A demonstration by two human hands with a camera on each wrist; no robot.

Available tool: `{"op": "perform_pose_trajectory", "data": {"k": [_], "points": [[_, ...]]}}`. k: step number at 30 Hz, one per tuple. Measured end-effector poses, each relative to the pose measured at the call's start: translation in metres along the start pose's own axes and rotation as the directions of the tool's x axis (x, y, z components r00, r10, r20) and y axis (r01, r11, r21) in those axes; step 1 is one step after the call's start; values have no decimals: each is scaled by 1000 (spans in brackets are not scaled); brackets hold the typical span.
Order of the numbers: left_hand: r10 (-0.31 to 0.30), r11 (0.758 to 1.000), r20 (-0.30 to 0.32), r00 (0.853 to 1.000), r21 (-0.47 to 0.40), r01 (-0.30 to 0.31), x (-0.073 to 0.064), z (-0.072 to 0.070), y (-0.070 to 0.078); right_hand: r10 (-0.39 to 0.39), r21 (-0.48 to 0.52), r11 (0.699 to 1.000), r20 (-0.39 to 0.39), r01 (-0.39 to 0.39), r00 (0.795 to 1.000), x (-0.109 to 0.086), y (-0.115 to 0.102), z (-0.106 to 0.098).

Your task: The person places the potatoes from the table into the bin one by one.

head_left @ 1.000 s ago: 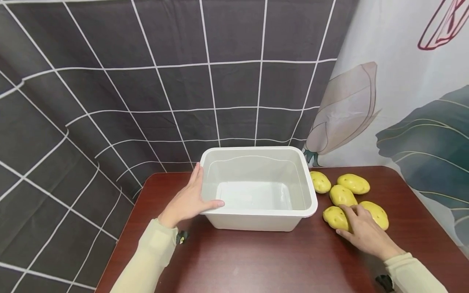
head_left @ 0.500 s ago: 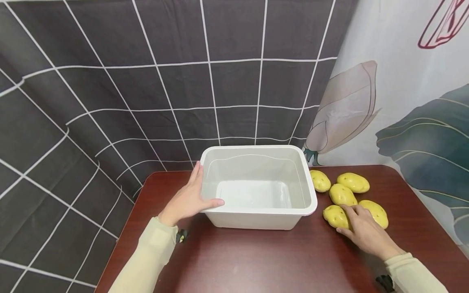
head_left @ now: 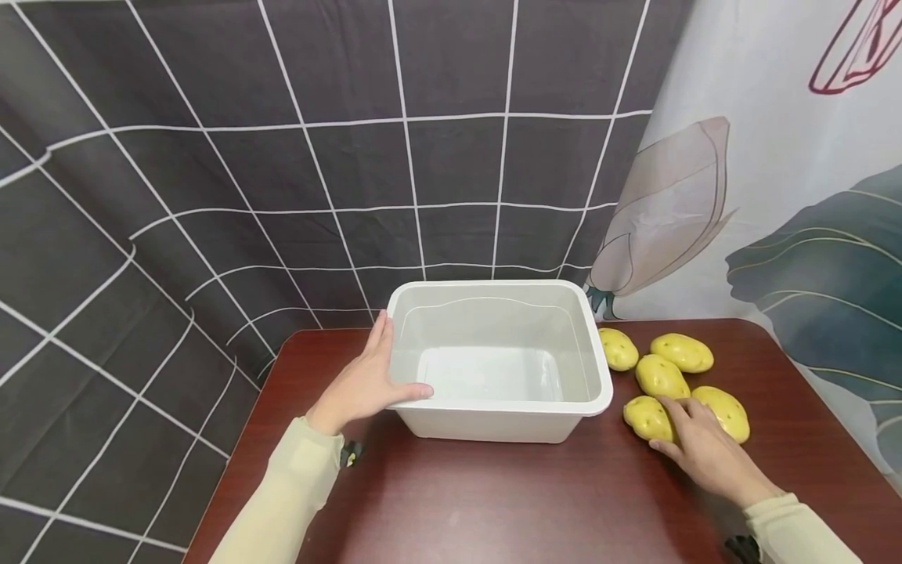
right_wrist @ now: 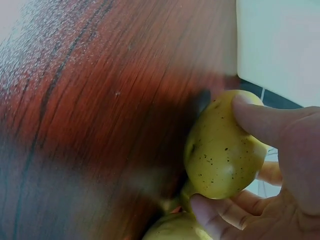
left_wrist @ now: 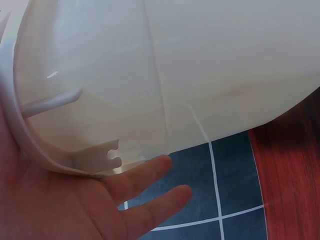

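A pale grey plastic basin (head_left: 493,427) stands on the table, and nothing lies inside it. My left hand (head_left: 361,390) rests against its left front corner, with the thumb along the front rim and the fingers stretched along the outer side. In the left wrist view, straight fingers (left_wrist: 150,177) lie beside the basin's underside. To the right of the basin, my right hand (head_left: 708,450) holds the nearest yellow potato (head_left: 644,419). The right wrist view shows the thumb on one side of this speckled potato (right_wrist: 225,150) and fingertips on the other.
Several more potatoes lie close by: one beside the basin (head_left: 618,349), a long potato (head_left: 682,353) at the back, a middle potato (head_left: 661,377) and one behind the right hand (head_left: 726,413). The reddish-brown table (head_left: 479,501) meets a dark checked curtain (head_left: 451,164) behind.
Both hands keep their places on the basin and the potato. The whole head view shifts only slightly.
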State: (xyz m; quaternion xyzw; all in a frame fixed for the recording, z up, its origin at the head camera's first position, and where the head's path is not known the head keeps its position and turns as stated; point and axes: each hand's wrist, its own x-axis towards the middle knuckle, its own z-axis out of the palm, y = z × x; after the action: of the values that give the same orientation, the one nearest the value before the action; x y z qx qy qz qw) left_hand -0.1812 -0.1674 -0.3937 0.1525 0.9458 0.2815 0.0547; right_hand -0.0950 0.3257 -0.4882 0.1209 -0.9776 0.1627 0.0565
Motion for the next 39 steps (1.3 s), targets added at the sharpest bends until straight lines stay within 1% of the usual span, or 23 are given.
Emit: {"op": "perform_pose_trajectory", "data": {"k": [4, 9, 12, 19, 26, 33, 39], "points": [[0, 1000, 7, 1000, 0, 0, 0, -1, 0, -6, -1, 1000, -27, 6, 1000, 0, 1, 0], [0, 1000, 8, 1000, -9, 0, 0, -1, 0, -40, -10, 999, -88, 40, 995, 1, 1, -1], [4, 1000, 11, 1000, -22, -4, -1, -1, 2, -50, -13, 999, -109, 49, 993, 1, 1, -1], [-6, 999, 23, 1000, -34, 6, -1, 0, 2, -34, -5, 999, -126, 34, 991, 1, -3, -2], [-6, 1000, 16, 1000, -20, 6, 0, 1, 0, -47, 13, 999, -170, 50, 984, 5, -6, -6], [-4, 1000, 12, 1000, -14, 4, 1, 1, -1, -27, 9, 1000, -175, 29, 984, 6, -9, -10], [-7, 1000, 12, 1000, -20, 7, 0, 0, -1, -33, 4, 999, -181, 34, 983, 7, -9, -13]]}}
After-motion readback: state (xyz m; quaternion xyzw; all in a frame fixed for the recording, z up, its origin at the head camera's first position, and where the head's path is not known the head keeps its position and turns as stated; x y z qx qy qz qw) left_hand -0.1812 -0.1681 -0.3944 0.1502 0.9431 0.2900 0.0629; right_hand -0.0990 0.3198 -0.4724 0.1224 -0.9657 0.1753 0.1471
